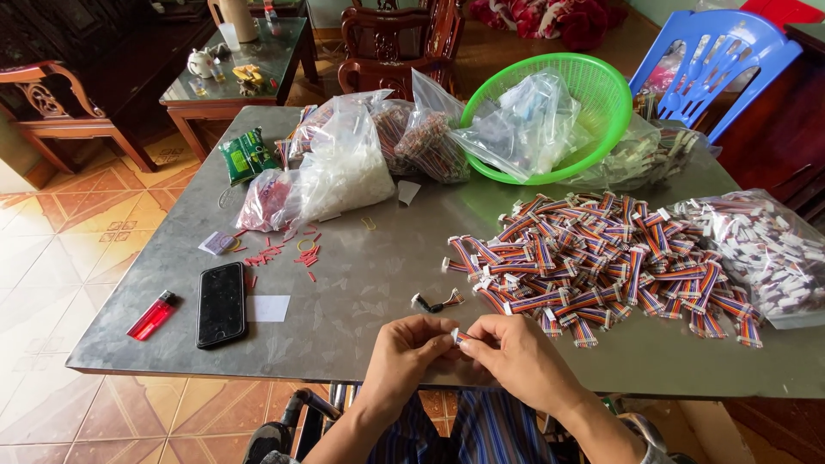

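A small striped cable (461, 338) is being pinched by left hand (411, 352) and right hand (522, 359) over a grey metal surface (361, 283), above orange tiled floor (51, 258).

The cable piece (461, 338) pinched between the left hand (411, 354) and right hand (516, 357) shows only a striped end; the rest sits behind the fingers, and its connector is too small to make out. Both forearms run off the bottom edge. The contents of the clear bags in the green basket (593, 82) blur behind crinkled plastic. The bag (769, 249) at the right is cut by the frame edge. The blue chair (718, 51) is partly hidden by the basket and cropped at the top. The small red bits (284, 251) near the phone (221, 303) are too tiny to identify. The far side table (245, 86) carries small items that cannot be told apart.
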